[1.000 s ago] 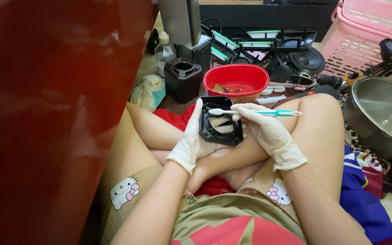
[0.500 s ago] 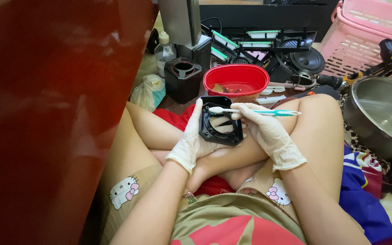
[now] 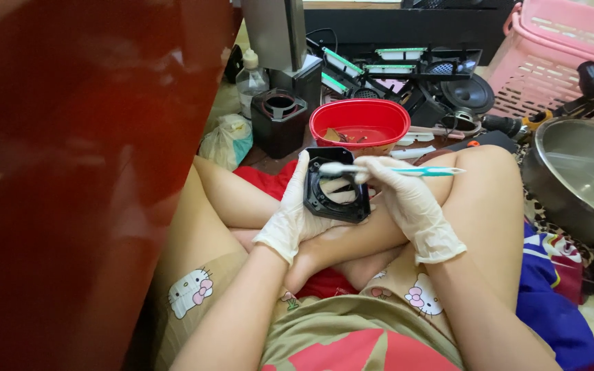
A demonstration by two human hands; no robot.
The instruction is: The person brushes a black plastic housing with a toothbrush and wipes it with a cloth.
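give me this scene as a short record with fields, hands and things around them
left hand: gloved left hand holds a black square frame with a round opening
right hand: gloved right hand holds a toothbrush, bristles at the frame's top edge
behind: red bowl, black box, clear bottle
right side: steel pot, pink basket

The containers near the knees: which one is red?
The round plastic bowl, just beyond the black frame in the gloved left hand. The basket is pink; the pot is steel.
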